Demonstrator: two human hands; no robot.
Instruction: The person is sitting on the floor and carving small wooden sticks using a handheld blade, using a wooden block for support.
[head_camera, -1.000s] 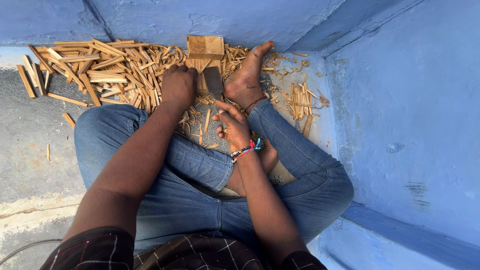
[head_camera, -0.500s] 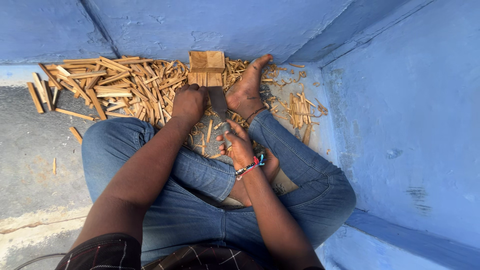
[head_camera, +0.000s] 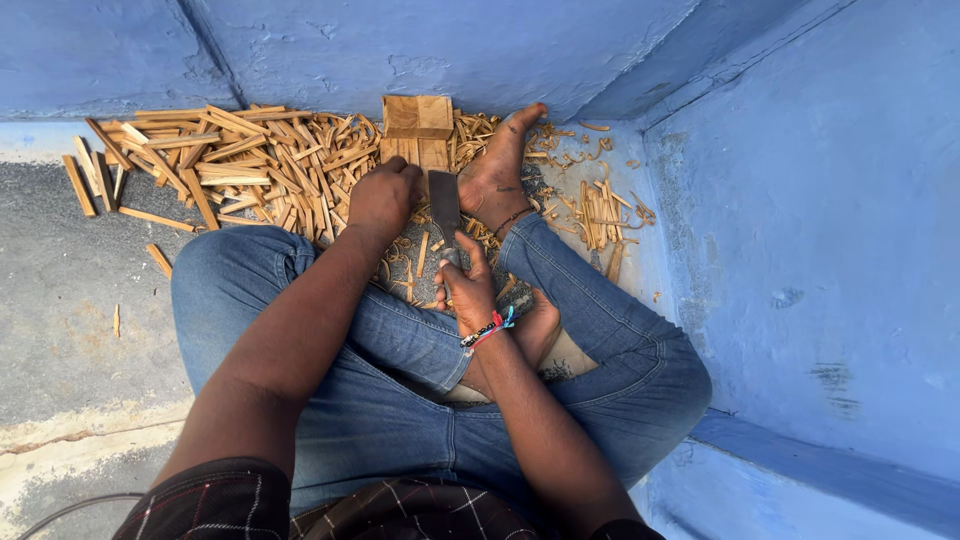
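The person sits cross-legged on the grey concrete floor (head_camera: 70, 300) in a corner of blue-painted walls (head_camera: 800, 200), with a squat, pale-brown wooden block (head_camera: 417, 128) standing against the wall just ahead. The left hand (head_camera: 384, 195) is curled tight at the block's near foot, apparently steadying a thin piece of wood there, though the fingers hide what they pinch. The right hand (head_camera: 468, 290) is wrapped closed around the handle of a broad, flat, dark steel blade (head_camera: 444, 205) that points toward the block, beside the bare foot (head_camera: 500, 170). The blade looks stiff, heavy and sharp-edged, so the handle end is the safe place to grip it. A loose heap of split tan wooden slats (head_camera: 230, 160) lies to the left and curled shavings (head_camera: 600, 205) to the right; these look light, dry and brittle, easiest taken by their long edges.
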